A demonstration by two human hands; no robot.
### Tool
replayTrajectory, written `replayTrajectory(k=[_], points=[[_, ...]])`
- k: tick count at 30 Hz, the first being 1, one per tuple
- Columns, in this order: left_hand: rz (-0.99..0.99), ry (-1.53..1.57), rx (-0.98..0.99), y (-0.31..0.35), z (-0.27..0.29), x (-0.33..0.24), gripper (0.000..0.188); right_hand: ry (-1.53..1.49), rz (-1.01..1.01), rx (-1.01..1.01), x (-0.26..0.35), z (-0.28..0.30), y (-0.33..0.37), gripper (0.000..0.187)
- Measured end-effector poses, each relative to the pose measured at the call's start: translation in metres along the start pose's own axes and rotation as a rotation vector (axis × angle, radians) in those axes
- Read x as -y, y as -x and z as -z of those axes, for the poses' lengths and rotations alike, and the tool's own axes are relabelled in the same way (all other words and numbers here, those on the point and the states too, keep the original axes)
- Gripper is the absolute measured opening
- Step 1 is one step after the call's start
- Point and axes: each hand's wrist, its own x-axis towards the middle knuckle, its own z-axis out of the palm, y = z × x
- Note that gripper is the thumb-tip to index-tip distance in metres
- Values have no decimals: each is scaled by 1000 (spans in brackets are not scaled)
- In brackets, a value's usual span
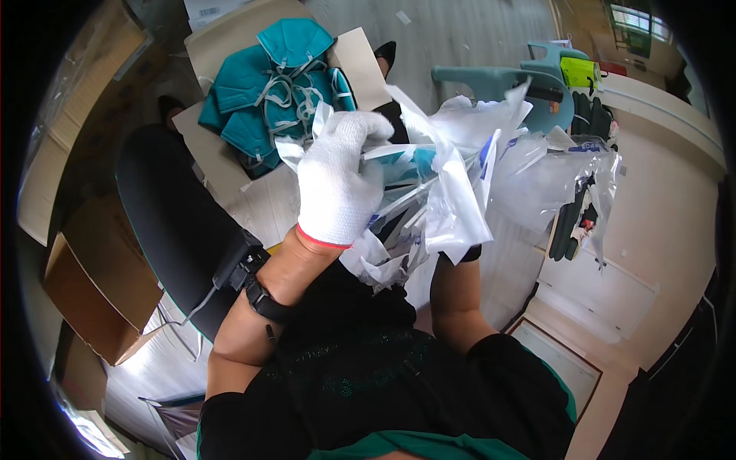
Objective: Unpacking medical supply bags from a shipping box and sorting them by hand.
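Observation:
My left hand (341, 176), in a white knit glove with a red cuff, is closed with its fingers curled around a crumpled white plastic wrapper (456, 195). Inside the wrapper, a teal face mask (406, 166) and white straps partly show. My right forearm (456, 295) rises behind the wrapper. The plastic hides my right hand and its fingers. Just beyond my left hand, an open cardboard box (201, 149) holds a heap of teal cup-shaped masks (295, 42) with tangled white straps.
A black chair (172, 222) stands at my left, beside an open brown carton (96, 284). To the right, clear plastic bags (537, 180) and dark gloves (567, 230) lie on a pale table (659, 176). Beyond are a blue-green plastic chair (491, 77) and a bright yellow item (579, 73).

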Motion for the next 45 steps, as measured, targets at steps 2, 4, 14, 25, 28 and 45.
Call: replayTrajectory(k=[2,4,14,25,28,45], points=[[-118,-147,-55,-5,5,1,38,-1,0,-19,-2,5,-7,47],[-34,-88,-134,-11,14,0,42,-26,-10,-48,-5,10,-23,46],[29,225,-628,-50,69,46,28,-212,-61,-122,-17,24,-64,43],[-160,-657,258,-35,39,107,104,-570,-109,-108,5,-73,-42,39],[-62,-122,338,-10,28,33,93,-393,-62,-28,8,-97,-57,38],[388,265,196,-88,48,49,40,-374,-80,230,81,-117,-68,37]])
